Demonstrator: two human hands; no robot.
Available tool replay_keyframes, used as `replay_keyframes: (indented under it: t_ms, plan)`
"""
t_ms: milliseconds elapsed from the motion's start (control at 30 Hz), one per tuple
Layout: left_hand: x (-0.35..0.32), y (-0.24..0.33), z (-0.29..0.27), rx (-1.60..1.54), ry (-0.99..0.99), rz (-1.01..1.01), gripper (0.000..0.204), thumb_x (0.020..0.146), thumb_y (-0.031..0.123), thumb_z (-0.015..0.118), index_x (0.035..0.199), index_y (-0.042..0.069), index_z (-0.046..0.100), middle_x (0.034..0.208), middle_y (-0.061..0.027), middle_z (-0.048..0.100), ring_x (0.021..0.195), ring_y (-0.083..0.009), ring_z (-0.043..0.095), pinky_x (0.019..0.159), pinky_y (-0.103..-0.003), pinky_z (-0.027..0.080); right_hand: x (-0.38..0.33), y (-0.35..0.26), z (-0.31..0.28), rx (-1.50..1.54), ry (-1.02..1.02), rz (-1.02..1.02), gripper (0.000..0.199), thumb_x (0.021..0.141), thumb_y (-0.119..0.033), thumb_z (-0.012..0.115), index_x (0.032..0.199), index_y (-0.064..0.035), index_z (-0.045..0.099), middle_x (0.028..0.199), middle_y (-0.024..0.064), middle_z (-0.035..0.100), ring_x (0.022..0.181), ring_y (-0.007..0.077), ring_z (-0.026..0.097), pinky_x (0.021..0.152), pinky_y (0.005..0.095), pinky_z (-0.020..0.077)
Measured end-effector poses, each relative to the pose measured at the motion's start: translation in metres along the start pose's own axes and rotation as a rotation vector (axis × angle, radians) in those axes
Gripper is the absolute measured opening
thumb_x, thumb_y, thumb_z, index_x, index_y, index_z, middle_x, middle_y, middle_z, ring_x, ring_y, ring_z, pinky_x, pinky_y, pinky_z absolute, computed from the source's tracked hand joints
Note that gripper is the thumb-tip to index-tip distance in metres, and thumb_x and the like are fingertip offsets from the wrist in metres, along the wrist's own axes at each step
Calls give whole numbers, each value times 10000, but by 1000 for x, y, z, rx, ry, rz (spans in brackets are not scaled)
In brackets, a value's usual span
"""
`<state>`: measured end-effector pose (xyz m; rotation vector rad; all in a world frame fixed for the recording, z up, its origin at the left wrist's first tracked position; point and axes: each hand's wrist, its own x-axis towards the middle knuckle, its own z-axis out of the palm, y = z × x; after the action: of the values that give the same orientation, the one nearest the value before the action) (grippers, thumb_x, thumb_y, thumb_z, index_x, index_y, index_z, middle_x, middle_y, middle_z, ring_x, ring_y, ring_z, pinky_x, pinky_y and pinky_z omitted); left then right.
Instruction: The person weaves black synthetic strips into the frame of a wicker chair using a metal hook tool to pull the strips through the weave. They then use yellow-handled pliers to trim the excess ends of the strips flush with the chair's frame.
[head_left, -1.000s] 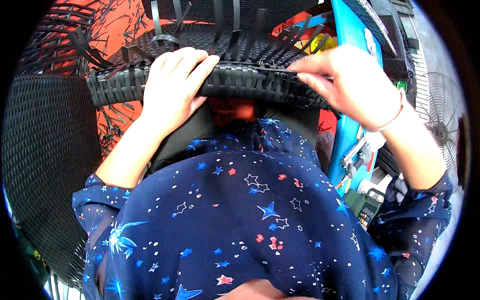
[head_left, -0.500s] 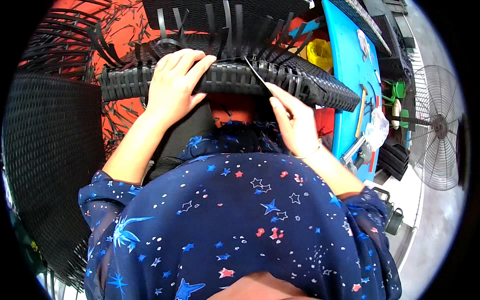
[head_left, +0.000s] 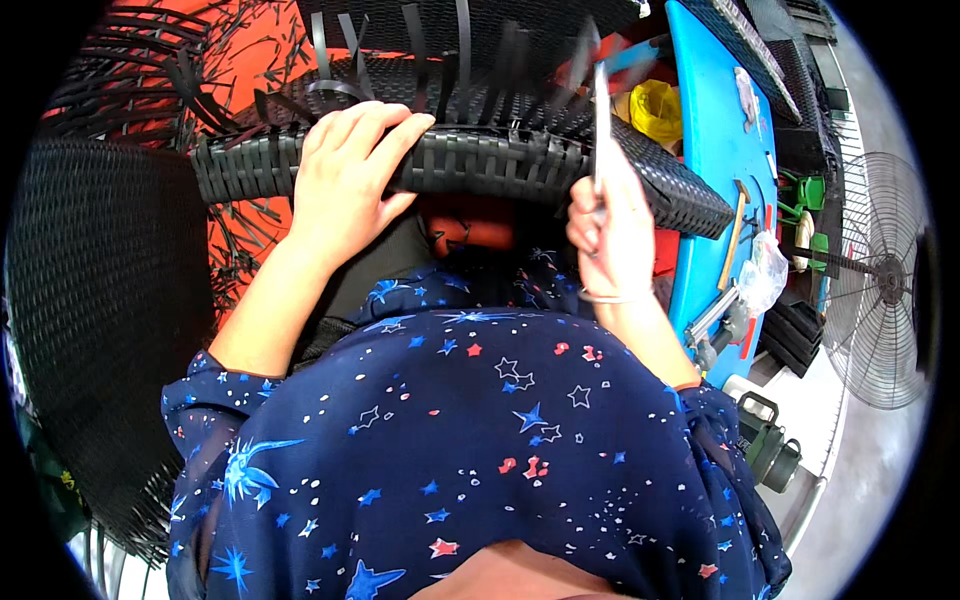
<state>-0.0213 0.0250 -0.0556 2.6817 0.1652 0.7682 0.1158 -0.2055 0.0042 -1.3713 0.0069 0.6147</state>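
A black woven wicker piece (head_left: 480, 168) lies across in front of me, its thick rolled edge facing me. Loose flat strips (head_left: 416, 55) stick up from behind that edge. My left hand (head_left: 345, 190) grips the edge on its left part, fingers over the top and thumb on the near side. In my right hand (head_left: 615, 230) is a knife (head_left: 601, 120), its pale blade pointing up and away. It stands in front of the right part of the edge. Several strips around the blade are smeared by motion, so I cannot tell whether it touches them.
Black woven panels stand at the left (head_left: 110, 300). Strip scraps (head_left: 240, 70) litter the red surface. On the right, a blue table (head_left: 705, 130) carries a hammer (head_left: 735, 230) and a clear plastic bag (head_left: 765, 275). A yellow bag (head_left: 655, 110), a fan (head_left: 885, 280) and a dark green flask (head_left: 765, 450) are near it.
My right hand has moved right and turned, lifting the knife from the woven edge to point upright. The strips on the right now blur. My left hand keeps its place.
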Motion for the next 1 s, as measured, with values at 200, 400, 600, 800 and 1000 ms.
replay_keyframes:
  t_ms: [200, 400, 600, 800, 1000]
  plan:
    - [1, 2, -5, 0, 1, 4, 816, 558, 139, 886, 1335, 175, 640, 1275, -30, 629, 1224, -285, 590, 1059, -459, 448, -18, -56, -8, -994, -408, -557, 291, 973, -71, 696, 1259, -62, 749, 755, 40, 616, 661, 99, 551, 602, 272, 450]
    - [0, 2, -5, 24, -21, -4, 798, 560, 143, 883, 1323, 173, 652, 1268, -28, 636, 1222, -279, 595, 1056, -456, 450, -9, -116, -7, -1590, -577, -733, 272, 907, -131, 747, 1176, -149, 783, 707, 79, 621, 620, 262, 616, 590, 372, 493]
    - [4, 1, -4, 10, -15, 2, 774, 580, 144, 872, 1322, 173, 654, 1269, -26, 636, 1214, -278, 601, 1045, -455, 460, 25, -137, 17, -1806, -797, -892, 189, 905, -182, 739, 1082, -135, 786, 794, 118, 702, 733, 325, 692, 660, 410, 550]
    - [3, 2, -4, 7, -2, 3, 774, 586, 158, 869, 1329, 177, 655, 1269, -29, 637, 1205, -277, 603, 1038, -454, 461, 59, -154, 36, -1798, -1028, -866, 169, 902, -199, 736, 1028, -100, 790, 880, 152, 742, 829, 354, 711, 764, 436, 567]
    - [6, 2, -2, -19, 6, 16, 775, 587, 170, 872, 1333, 176, 657, 1260, -32, 638, 1192, -282, 605, 1026, -452, 463, 89, -181, 65, -1804, -1338, -646, 237, 937, -144, 739, 1133, -13, 766, 1046, 181, 772, 890, 313, 754, 821, 382, 601]
